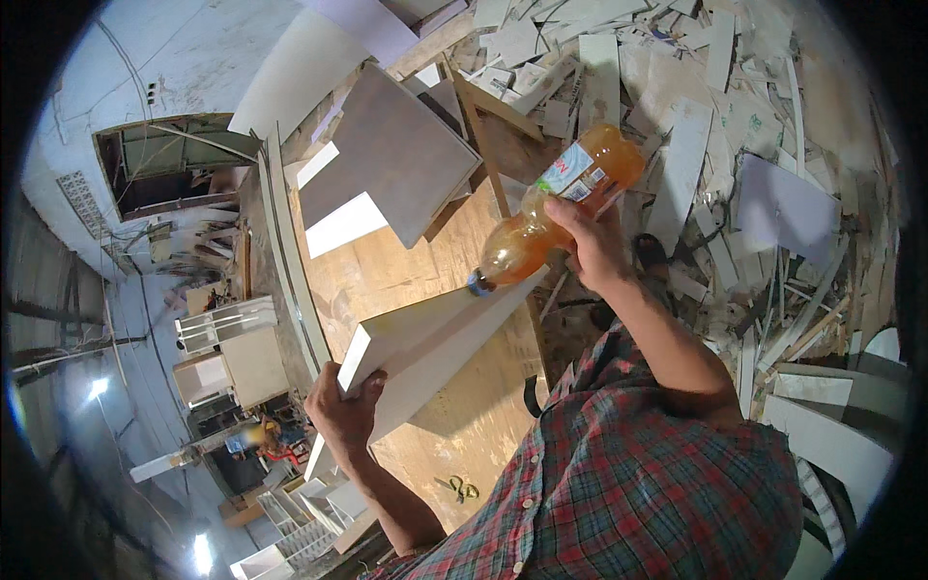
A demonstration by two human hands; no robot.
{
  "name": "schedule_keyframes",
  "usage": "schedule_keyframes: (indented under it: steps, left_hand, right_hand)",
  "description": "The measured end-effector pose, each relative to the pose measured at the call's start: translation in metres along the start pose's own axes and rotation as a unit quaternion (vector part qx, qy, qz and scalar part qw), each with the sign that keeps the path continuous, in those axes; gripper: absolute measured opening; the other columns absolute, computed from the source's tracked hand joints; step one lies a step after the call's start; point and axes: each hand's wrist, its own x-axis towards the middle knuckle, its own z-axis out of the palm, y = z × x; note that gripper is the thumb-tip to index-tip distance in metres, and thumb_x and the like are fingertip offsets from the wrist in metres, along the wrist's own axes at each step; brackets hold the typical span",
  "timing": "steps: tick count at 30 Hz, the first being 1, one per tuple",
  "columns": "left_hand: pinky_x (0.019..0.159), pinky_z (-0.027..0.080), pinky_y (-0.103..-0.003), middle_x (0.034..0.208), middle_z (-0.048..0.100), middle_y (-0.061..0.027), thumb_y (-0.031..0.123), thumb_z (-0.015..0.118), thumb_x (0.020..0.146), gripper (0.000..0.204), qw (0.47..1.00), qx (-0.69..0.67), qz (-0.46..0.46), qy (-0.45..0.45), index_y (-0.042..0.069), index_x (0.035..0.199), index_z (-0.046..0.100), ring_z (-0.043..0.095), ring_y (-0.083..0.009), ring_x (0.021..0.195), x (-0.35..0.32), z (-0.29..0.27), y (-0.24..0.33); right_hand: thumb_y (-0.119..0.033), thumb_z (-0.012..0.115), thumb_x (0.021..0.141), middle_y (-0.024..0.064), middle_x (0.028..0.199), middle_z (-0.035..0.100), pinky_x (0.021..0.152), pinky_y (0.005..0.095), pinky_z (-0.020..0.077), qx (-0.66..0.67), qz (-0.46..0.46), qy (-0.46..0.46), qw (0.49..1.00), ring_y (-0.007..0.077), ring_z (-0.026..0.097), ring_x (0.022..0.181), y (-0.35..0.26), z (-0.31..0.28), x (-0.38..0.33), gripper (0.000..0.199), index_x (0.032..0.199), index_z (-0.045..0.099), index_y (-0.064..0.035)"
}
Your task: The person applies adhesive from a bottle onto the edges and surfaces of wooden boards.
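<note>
My right hand [594, 242] is wrapped round a clear plastic bottle [512, 249] of amber liquid. The bottle is tilted, its blue-tipped neck pointing down and left at the far end of a white board [435, 353]. Whether the tip touches the board is too small to tell. That board stands on its edge on the wooden worktable [459, 435], and a yellowish strip shows along its upper edge. My left hand [345, 406] grips the near left end of the board, thumb over its face.
Grey-brown panels [387, 155] lie stacked at the table's far side, beside a white piece [345, 225]. Scissors [456, 488] rest near the table's lower edge. Offcuts [686, 164] litter the floor to the right. White cabinet parts [227, 324] stand at left.
</note>
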Motion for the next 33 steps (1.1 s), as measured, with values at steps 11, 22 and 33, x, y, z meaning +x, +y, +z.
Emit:
schedule_keyframes:
  steps: [11, 22, 33]
  left_hand:
    - [0.056, 0.046, -0.038, 0.066, 0.060, -0.0136, 0.022, 0.089, 0.061, 0.043, 1.000, -0.018, 0.005, 0.003, 0.003, 0.076, 0.054, 0.057, -0.0301, 0.057, -0.001, 0.002, -0.002]
    - [0.056, 0.046, -0.039, 0.065, 0.059, -0.0139, 0.027, 0.089, 0.059, 0.045, 1.000, -0.005, 0.015, 0.011, 0.004, 0.077, 0.056, 0.059, -0.0312, 0.057, 0.000, -0.001, -0.002]
    - [0.057, 0.050, -0.037, 0.072, 0.064, -0.0180, 0.017, 0.088, 0.063, 0.039, 1.000, 0.003, 0.001, -0.019, 0.001, 0.089, 0.063, 0.065, -0.0292, 0.064, -0.007, -0.002, -0.004]
  right_hand:
    - [-0.022, 0.077, 0.081, 0.0035, 0.101, 0.065, 0.080, 0.0332, 0.0545, -0.067, 0.074, 0.129, 0.987, 0.0157, 0.064, 0.092, 0.081, -0.104, 0.019, 0.034, 0.107, 0.061, -0.0065]
    - [-0.025, 0.076, 0.081, 0.0026, 0.102, 0.066, 0.076, 0.0311, 0.0505, -0.231, 0.016, 0.072, 0.970, 0.0125, 0.063, 0.089, 0.098, -0.140, 0.030, 0.034, 0.107, 0.063, -0.0072]
    - [-0.037, 0.070, 0.085, 0.0038, 0.113, 0.063, 0.077, 0.0321, 0.0547, -0.153, 0.112, 0.087, 0.978, 0.0158, 0.063, 0.100, 0.082, -0.108, 0.018, 0.045, 0.120, 0.063, -0.0088]
